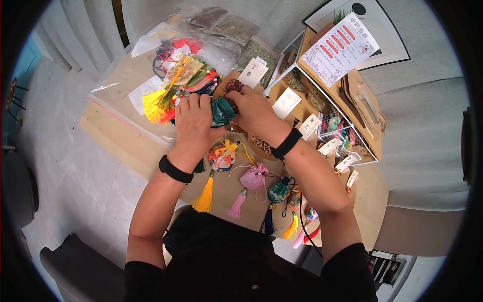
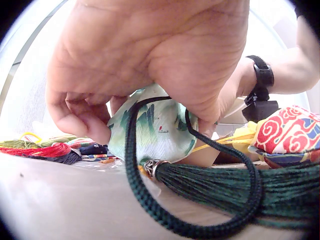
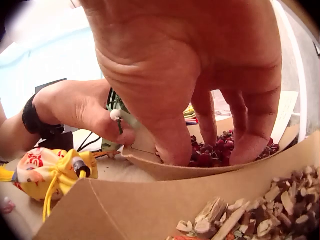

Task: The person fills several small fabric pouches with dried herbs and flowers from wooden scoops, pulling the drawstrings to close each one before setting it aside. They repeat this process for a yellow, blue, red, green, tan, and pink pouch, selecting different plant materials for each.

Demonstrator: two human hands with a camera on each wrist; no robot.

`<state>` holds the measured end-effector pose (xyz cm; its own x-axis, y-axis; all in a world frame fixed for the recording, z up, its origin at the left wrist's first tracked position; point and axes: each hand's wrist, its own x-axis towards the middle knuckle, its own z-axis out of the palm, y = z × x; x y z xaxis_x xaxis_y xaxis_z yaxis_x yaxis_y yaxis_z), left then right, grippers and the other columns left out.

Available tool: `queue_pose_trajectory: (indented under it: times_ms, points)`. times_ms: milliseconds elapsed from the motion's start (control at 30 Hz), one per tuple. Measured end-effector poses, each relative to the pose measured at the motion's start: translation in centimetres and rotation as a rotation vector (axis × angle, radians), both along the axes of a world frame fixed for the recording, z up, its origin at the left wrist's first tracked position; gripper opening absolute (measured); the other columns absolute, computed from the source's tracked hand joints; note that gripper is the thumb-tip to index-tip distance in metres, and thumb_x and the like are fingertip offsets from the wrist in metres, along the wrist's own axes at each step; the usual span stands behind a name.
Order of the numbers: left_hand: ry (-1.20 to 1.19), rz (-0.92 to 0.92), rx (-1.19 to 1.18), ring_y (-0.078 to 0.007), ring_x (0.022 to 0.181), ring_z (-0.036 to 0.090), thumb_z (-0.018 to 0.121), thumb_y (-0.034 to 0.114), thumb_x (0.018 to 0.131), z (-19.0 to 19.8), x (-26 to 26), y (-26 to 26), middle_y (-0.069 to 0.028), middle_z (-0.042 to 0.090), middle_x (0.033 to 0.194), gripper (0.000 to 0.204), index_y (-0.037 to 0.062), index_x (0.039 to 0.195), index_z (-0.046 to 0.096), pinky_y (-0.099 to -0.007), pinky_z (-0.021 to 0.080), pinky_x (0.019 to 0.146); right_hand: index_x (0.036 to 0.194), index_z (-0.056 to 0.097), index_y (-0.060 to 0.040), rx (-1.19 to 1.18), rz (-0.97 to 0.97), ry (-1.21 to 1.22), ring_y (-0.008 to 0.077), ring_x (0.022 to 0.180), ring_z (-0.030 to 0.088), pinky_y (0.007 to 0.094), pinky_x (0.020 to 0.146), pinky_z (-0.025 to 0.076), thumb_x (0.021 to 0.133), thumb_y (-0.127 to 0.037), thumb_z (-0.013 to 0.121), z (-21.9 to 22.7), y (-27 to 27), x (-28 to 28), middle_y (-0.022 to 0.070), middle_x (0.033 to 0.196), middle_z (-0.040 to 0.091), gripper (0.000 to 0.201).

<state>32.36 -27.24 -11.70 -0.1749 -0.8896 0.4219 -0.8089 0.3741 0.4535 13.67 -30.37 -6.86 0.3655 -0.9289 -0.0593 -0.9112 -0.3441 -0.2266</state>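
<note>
My left hand (image 1: pixel 193 123) grips a green pouch (image 1: pixel 221 112), whose mouth faces up in the head view. Fingers and thumb hold the pale green leaf-patterned cloth (image 2: pixel 150 127) in the left wrist view; a dark green cord loop (image 2: pixel 131 165) and tassel (image 2: pixel 225 187) hang from it. Just right of the pouch, my right hand (image 1: pixel 259 118) reaches down into dark red dried berries (image 3: pixel 212 152) in a brown paper tray (image 3: pixel 165 170). Its thumb and fingers stand apart, with berries visible between them; the fingertips are partly hidden.
Wood-chip pieces (image 3: pixel 265 210) fill a nearer tray. Finished pouches with tassels, including a yellow one (image 1: pixel 221 157) and a pink one (image 1: pixel 253 177), lie near the body. More tassels (image 1: pixel 158 105) and plastic bags (image 1: pixel 216 40) are at back left, a shelf (image 1: pixel 334 90) at right.
</note>
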Motion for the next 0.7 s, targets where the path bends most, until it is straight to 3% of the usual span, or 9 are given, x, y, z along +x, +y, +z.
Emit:
queue_pose_trajectory:
  times_ms: [100, 267, 400, 567, 700]
  points:
    - [0.004, -0.006, 0.024, -0.0369, 0.108, 0.054, 0.094, 0.025, 0.057, -0.1, 0.1, 0.0, -0.0148, 0.056, 0.112, 0.074, 0.0050, 0.117, 0.056, -0.0470, 0.047, 0.093, 0.122, 0.067, -0.0083, -0.038, 0.001, -0.082, 0.0407, 0.106, 0.067, 0.0469, 0.091, 0.054, 0.079, -0.007, 0.080, -1.5, -0.8, -0.2, 0.0196, 0.115, 0.066, 0.045]
    - [-0.005, 0.000, 0.033, -0.0368, 0.108, 0.054, 0.094, 0.025, 0.057, -0.1, 0.1, 0.0, -0.0149, 0.056, 0.112, 0.074, 0.0049, 0.118, 0.056, -0.0472, 0.047, 0.094, 0.105, 0.074, -0.0046, 0.013, -0.020, -0.267, 0.0371, 0.097, 0.069, 0.0433, 0.085, 0.056, 0.080, -0.003, 0.077, -3.5, -2.0, -1.1, 0.0196, 0.102, 0.069, 0.025]
    - [-0.011, -0.001, 0.024, -0.0353, 0.107, 0.055, 0.096, 0.030, 0.057, -0.1, 0.0, -0.1, -0.0140, 0.057, 0.110, 0.071, 0.0053, 0.110, 0.056, -0.0478, 0.046, 0.095, 0.103, 0.076, -0.0031, -0.015, -0.067, -0.317, 0.0318, 0.086, 0.072, 0.0389, 0.077, 0.057, 0.080, -0.001, 0.077, -3.2, -2.0, -1.6, 0.0189, 0.094, 0.073, 0.023]
    - [0.005, -0.001, 0.027, -0.0362, 0.107, 0.055, 0.095, 0.027, 0.057, -0.2, 0.1, 0.0, -0.0143, 0.056, 0.111, 0.073, 0.0056, 0.115, 0.056, -0.0471, 0.046, 0.093, 0.103, 0.076, 0.0003, 0.122, -0.261, -0.479, 0.0164, 0.071, 0.071, 0.0307, 0.066, 0.057, 0.084, -0.004, 0.079, -0.2, -1.9, -1.7, 0.0111, 0.081, 0.074, 0.020]
    - [0.012, -0.004, 0.011, -0.0364, 0.106, 0.054, 0.094, 0.025, 0.057, -0.3, 0.1, 0.0, -0.0144, 0.056, 0.110, 0.074, 0.0057, 0.117, 0.056, -0.0465, 0.047, 0.091, 0.100, 0.076, 0.0013, 0.150, -0.282, -0.563, 0.0100, 0.070, 0.068, 0.0261, 0.064, 0.055, 0.087, -0.005, 0.078, 3.4, -1.2, -0.7, 0.0062, 0.081, 0.074, 0.014]
